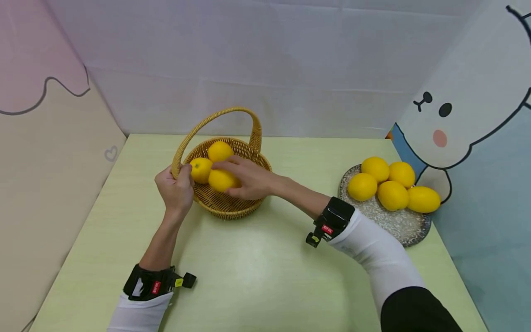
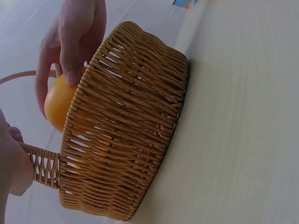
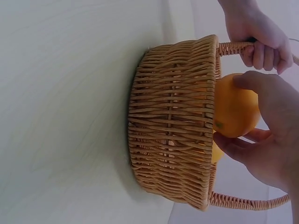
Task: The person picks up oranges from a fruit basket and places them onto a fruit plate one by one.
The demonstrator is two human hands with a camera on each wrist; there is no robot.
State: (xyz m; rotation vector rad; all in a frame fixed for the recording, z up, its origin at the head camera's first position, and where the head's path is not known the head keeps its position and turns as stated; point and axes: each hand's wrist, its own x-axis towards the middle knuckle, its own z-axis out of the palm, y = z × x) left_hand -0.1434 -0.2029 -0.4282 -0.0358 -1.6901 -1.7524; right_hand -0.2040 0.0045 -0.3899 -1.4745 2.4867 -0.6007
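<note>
A wicker basket (image 1: 228, 213) with a tall arched handle (image 1: 215, 115) stands toward the back of the table. My left hand (image 1: 176, 189) grips the handle near its left foot; in the right wrist view its fingers are curled round it. Over the basket's mouth, my right hand (image 1: 250, 180) holds a lemon (image 3: 236, 105), thumb on one side and fingers on the other. Two other lemons lie in the basket, one at the back (image 1: 220, 151) and one at the left (image 1: 201, 170). The right fingertips are partly hidden in the head view.
At the right of the table (image 1: 265, 276) is a speckled grey plate (image 1: 398, 226) with several lemons (image 1: 392, 195) grouped on its far part. One lemon (image 1: 424, 199) reaches over the plate's right edge. A pale cloth wall (image 1: 290, 69) rises behind the table.
</note>
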